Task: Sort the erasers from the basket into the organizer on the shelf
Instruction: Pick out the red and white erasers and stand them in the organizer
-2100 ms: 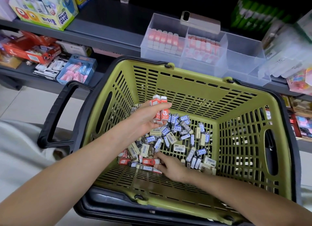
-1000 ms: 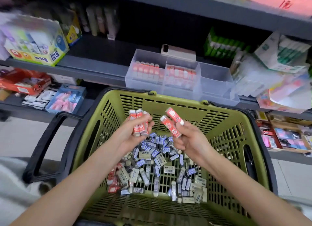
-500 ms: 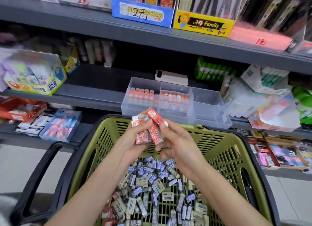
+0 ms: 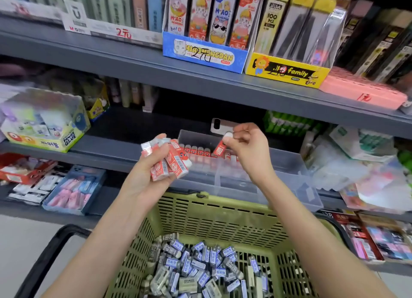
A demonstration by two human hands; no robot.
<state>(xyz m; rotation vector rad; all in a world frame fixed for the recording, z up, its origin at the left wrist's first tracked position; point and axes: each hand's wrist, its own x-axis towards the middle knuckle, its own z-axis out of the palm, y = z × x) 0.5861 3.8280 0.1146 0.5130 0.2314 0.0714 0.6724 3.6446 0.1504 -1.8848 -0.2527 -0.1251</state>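
Left hand (image 4: 145, 177) is clenched round a red eraser bunch (image 4: 172, 162), held up in front of the shelf (image 4: 107, 149). I can't count them: they overlap and the top ends blur. Right hand (image 4: 247, 146) pinches a single red eraser (image 4: 219, 150) by its white end, tilted, over the clear organizer (image 4: 287, 164) on that shelf.

Standing red erasers (image 4: 196, 152) sit in a row in the organizer's left compartment. The middle compartment is mostly behind the right wrist, so I can't tell its contents. The right compartment's edges are smeared. A white device (image 4: 217, 123) behind the organizer is half covered by the right hand.

Below, the green basket (image 4: 223, 208) is cut off by the bottom edge, its black handle (image 4: 44, 259) too. Loose erasers (image 4: 200, 259) lie heaped in it in blue and grey sleeves. "2B" is readable on a few, other print too small. Barcodes show on the red sleeves, text unreadable.

Readable writing:
- "POWER GLUE" on the glue box (image 4: 44, 128) at left
- "MIAOMENGDAN" on the blue box (image 4: 205, 52) above
- "family" on the yellow box (image 4: 287, 70)
- "100 PCS" on a pack (image 4: 270, 19) in it
- a handwritten "2" on the price strip (image 4: 123, 33)

Goods at far right are blurred.
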